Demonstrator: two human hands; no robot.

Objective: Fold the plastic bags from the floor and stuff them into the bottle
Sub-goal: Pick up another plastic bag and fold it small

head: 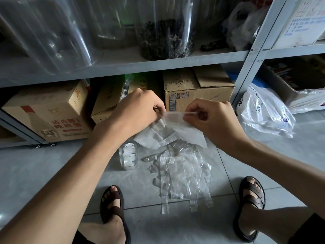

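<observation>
Both hands pinch one clear plastic bag [177,127] by its top edge: left hand [139,110], right hand [211,118], fingers curled tight.

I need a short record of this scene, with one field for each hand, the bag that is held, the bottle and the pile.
left hand: pinches the top edge of the held bag
right hand: pinches the same edge, further right
held bag: translucent, hangs above the pile
bottle: clear, upright on the tiled floor, left of the pile, folded bags inside
pile: loose clear bags on the floor
background: cardboard box under a metal shelf
</observation>
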